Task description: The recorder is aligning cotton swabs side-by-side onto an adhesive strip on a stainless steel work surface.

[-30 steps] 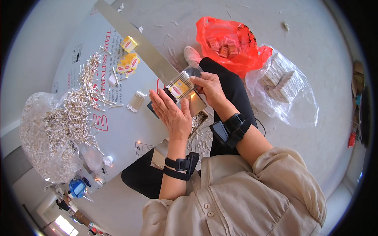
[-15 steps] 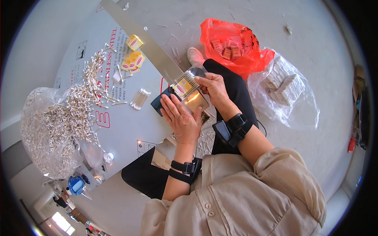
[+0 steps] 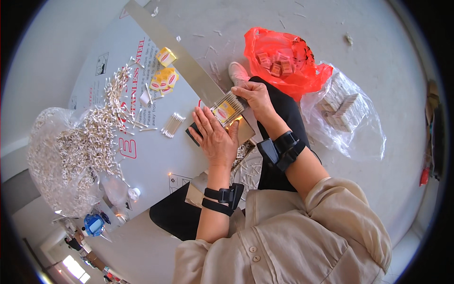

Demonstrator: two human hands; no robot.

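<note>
A flat pack of cotton swabs with a yellow card (image 3: 226, 111) lies over a shiny metal plate (image 3: 245, 132) at the table's edge. My left hand (image 3: 216, 141) rests flat with its fingers stretched, against the pack's left side and over a dark strip (image 3: 193, 134). At the pack's far right corner, my right hand (image 3: 259, 100) pinches what looks like its clear plastic wrapping; the fingertips partly cover the grip. A small bundle of cotton swabs (image 3: 173, 125) lies left of my left hand. Beneath the plate, an open box (image 3: 242, 156) with loose swabs is partly hidden.
A clear bag (image 3: 42, 156) spills a heap of swabs (image 3: 87, 137) on the film-covered table (image 3: 156, 156). Yellow cards (image 3: 163, 79) and a yellow box (image 3: 166, 57) lie farther off. To the right stand a red bag (image 3: 302, 78) with small packs and a clear bag (image 3: 373, 135) of white bundles.
My right hand has drawn the plastic's end in against the pack, where it stuck out beyond it before. The left hand has slid slightly toward the pack. The whole view has shifted a little.
</note>
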